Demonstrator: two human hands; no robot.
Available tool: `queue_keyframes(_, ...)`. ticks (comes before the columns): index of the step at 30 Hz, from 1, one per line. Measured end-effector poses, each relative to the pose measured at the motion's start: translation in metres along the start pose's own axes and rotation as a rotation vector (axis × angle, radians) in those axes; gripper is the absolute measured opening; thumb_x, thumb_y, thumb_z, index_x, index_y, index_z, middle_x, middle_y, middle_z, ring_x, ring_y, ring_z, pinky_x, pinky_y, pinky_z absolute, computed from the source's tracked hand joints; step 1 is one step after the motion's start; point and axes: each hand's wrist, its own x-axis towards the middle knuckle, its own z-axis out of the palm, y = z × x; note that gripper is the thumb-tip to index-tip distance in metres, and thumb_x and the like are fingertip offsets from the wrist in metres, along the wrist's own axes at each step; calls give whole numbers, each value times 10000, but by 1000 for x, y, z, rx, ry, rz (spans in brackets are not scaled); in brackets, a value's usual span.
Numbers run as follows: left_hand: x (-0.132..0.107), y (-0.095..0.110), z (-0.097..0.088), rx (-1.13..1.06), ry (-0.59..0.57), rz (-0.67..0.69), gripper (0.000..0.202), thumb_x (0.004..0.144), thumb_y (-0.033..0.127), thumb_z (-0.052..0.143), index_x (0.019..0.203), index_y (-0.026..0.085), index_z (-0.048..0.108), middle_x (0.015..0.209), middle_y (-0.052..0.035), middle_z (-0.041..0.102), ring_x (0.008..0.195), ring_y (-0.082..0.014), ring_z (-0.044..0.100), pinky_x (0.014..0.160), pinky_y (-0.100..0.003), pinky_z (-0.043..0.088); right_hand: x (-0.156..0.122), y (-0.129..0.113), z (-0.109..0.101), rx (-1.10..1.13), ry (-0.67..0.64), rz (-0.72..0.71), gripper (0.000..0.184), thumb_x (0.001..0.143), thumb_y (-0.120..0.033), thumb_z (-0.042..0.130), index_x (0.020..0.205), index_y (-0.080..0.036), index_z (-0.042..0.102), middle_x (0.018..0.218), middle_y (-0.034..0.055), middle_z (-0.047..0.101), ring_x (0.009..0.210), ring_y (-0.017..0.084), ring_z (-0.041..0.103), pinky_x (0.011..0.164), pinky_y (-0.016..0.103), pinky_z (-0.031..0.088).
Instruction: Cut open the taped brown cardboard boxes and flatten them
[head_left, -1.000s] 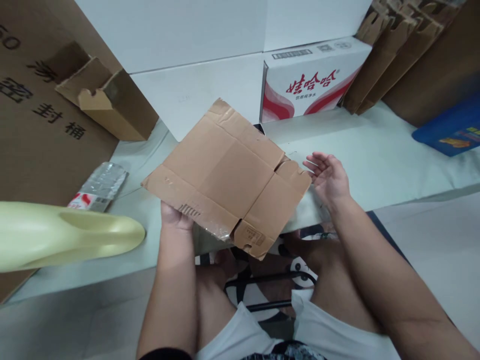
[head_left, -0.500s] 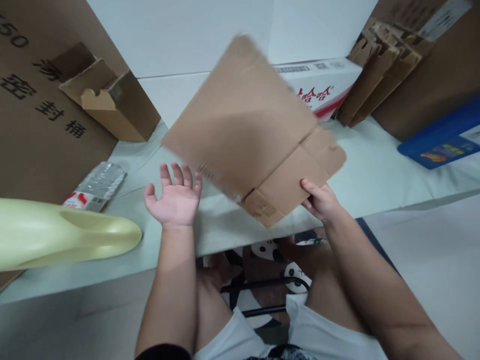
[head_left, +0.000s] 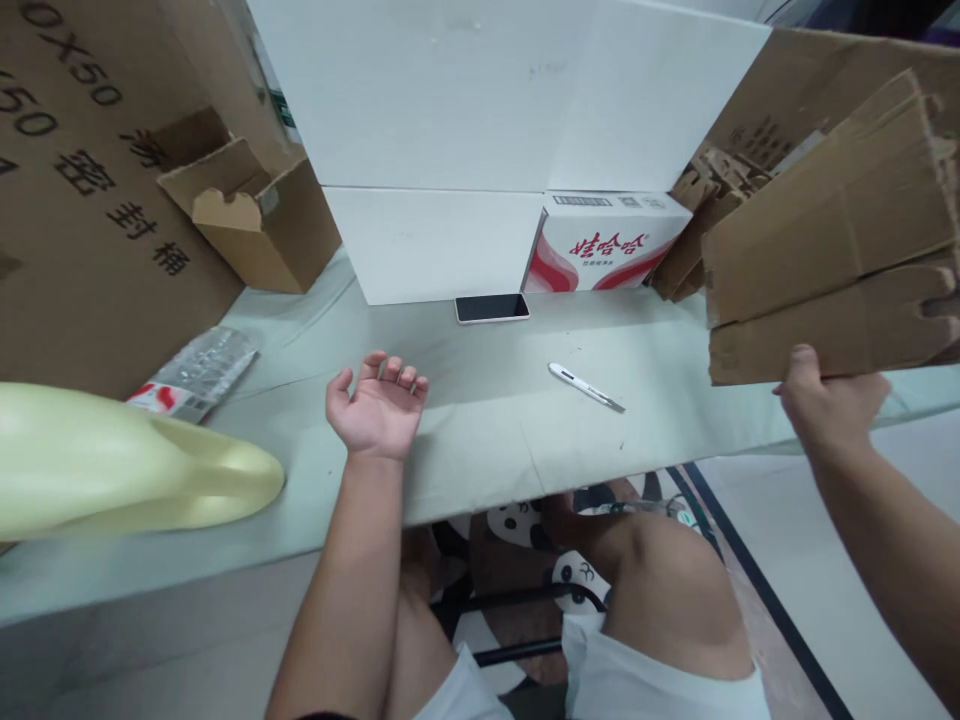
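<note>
- At the bottom middle of the frame, white shorts (head_left: pixel 652 670) are running out of sight at the lower edge; a black bar (head_left: pixel 517 652) and a panda pattern (head_left: pixel 517 525) are showing only in pieces between the legs.
- At the left edge, a smooth pale-yellow object (head_left: pixel 135 460) is jutting in, its far end cut off, so I'm not making out what it is.
- Left of center, the left hand (head_left: pixel 379 410) is holding nothing, palm turned up, fingers loosely curling and apart; I can't tell if it is touching the table (head_left: pixel 487 440).
- At the right, the right hand (head_left: pixel 832 395) is pinching a brown carton (head_left: pixel 810 250) by its lower edge, thumb pressing the near face; the carton is hiding most of the other fingers, and the right edge is cutting the carton off.
- Right of center, a white cutter (head_left: pixel 585 387) is lying on the table.
- At the left, a crumpled clear bottle (head_left: pixel 214 365) is lying partly behind the yellow object.
- In the middle, a dark-faced phone (head_left: pixel 493 308) is lying just before white panels (head_left: pixel 435 240).
- Beside them, a red-and-white box (head_left: pixel 600 245) is standing; folded cartons (head_left: pixel 694 225) are half hiding behind it.
- In the upper left, a small brown box (head_left: pixel 277 230) is leaning against a big printed carton (head_left: pixel 67 270), whose lettering is running out of frame.
</note>
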Motion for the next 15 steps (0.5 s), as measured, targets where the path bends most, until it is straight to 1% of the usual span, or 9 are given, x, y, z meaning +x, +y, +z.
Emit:
queue_keyframes(2,2,0,0,8,-6,7,444,911,496,376,764,191,663,662,-23,587,577,-162,592,587,-324,545,13,-6,4,-107,-1,-109,195,822,-241,554,728,-160,705,596,173,651,795,352,751,710,394,542)
queue_keyframes(4,3,-1,2,23,1,16,473,917,509,356,749,188,661,656,-24,574,568,-161,583,577,-321,539,26,-14,11,-273,-46,-252,292,849,-256,509,802,-101,752,716,235,699,961,388,741,761,410,518)
queue_keyframes(6,5,-1,4,36,8,32,502,920,531,342,738,186,658,651,-26,563,563,-162,576,568,-319,534,38,-21,20,-425,-103,-322,381,873,-287,483,868,-40,773,817,298,712,1041,427,713,771,435,486)
queue_keyframes(8,6,0,6,42,10,48,511,919,546,344,738,185,657,653,-26,556,563,-160,572,567,-315,530,48,-25,28,-468,-121,-306,440,883,-311,476,950,2,778,885,332,720,1037,452,705,755,450,468)
queue_keyframes(12,7,3,10,54,26,54,492,913,534,356,726,182,644,650,-20,540,556,-155,562,558,-309,521,67,-26,39,-384,-61,-259,509,896,-279,423,1171,9,740,1060,316,741,1091,426,704,771,436,492)
queue_keyframes(13,8,4,10,60,30,52,478,908,523,363,722,182,640,648,-18,535,554,-154,559,557,-308,520,71,-26,41,-381,-47,-260,519,898,-271,414,1193,15,730,1071,318,740,1082,421,708,764,435,501)
queue_keyframes(15,9,7,11,71,31,55,445,895,509,389,716,184,635,645,-15,526,556,-150,554,561,-306,521,79,-27,44,-391,-39,-315,504,897,-257,425,1174,26,737,1028,332,741,1021,420,721,737,439,505)
